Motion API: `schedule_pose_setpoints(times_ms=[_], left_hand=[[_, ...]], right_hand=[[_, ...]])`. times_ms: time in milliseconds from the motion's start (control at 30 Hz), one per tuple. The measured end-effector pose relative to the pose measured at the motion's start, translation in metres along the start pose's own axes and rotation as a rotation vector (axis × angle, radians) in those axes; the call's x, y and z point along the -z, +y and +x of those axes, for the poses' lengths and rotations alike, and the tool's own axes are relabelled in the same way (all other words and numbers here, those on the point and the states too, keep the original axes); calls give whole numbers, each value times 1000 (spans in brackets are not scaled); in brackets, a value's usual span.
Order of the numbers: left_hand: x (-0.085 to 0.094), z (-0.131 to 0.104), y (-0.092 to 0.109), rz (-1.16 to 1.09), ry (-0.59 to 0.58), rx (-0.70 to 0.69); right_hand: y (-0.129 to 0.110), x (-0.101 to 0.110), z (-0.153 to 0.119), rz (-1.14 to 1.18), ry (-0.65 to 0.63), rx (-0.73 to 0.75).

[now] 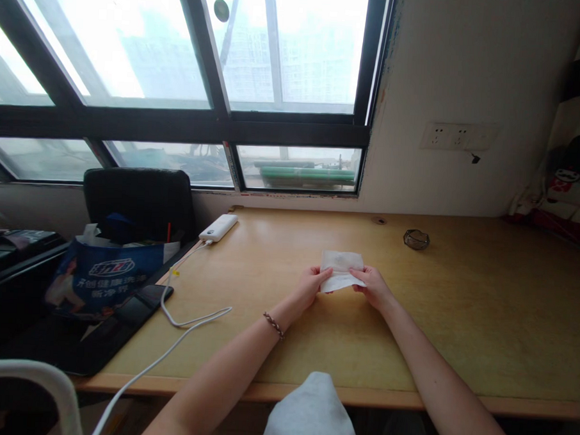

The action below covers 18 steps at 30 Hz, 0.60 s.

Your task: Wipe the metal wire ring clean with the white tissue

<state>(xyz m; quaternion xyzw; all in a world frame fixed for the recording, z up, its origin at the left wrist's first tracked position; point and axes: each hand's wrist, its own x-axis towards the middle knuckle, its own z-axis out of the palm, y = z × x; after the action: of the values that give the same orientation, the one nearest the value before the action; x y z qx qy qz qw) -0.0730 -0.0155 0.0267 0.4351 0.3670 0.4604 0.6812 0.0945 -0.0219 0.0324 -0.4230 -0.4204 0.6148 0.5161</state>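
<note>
Both hands hold a small white folded tissue just above the wooden desk. My left hand pinches its left edge, thumb on top and fingers underneath. At the right edge, my right hand grips it the same way. The sheet lies fairly flat between the two thumbs, with a crease across it. A braided bracelet circles my left wrist.
A white power bank with a white cable lies at the desk's left side. A glass ashtray-like dish sits at the back right. Left of the desk are a black chair and a blue bag.
</note>
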Motion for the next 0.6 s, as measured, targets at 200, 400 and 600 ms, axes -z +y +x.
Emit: schedule_pose_setpoints(times_ms=[200, 400, 600], left_hand=[[-2, 0, 2, -17, 5, -6], [2, 2, 6, -81, -3, 35], [6, 1, 16, -142, -19, 35]], right_hand=[[-5, 1, 1, 80, -46, 2], [-8, 4, 0, 113, -24, -33], [-13, 8, -1, 173, -4, -53]])
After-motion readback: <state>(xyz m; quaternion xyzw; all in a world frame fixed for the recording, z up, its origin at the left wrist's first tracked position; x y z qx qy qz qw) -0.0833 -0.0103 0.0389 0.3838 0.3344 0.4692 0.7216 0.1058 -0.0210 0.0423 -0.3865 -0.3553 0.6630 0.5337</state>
